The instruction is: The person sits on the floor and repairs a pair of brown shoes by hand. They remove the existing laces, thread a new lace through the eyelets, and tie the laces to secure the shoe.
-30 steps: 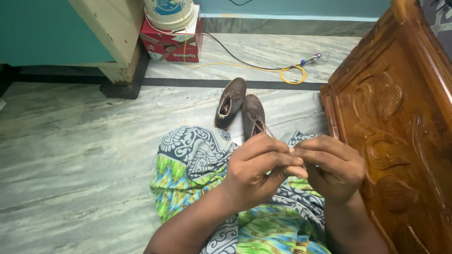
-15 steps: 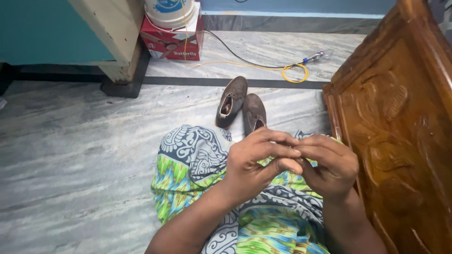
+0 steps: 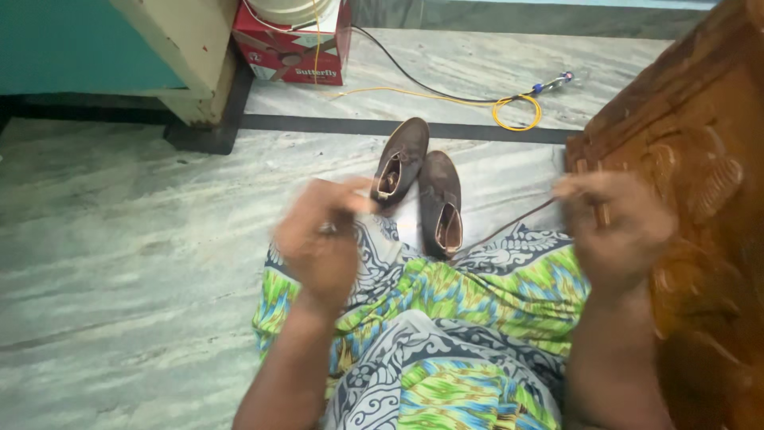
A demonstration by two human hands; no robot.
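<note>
Now thin brown lace (image 3: 509, 227) taut, slanting from right hand (image 3: 613, 231).

I have one view only, from the camera worn on my head. It looks steeply down and a little forward over my lap, where patterned cloth (image 3: 469, 318) fills the lower middle of the frame. It sits close to my arms: the left hand (image 3: 322, 239) is left of centre and the right hand (image 3: 617, 231) is at the right, both large and blurred. The marble floor (image 3: 119, 263) fills the left side and runs away toward the top edge. A carved wooden panel (image 3: 700, 159) crowds the right edge, very near the lens.
</note>
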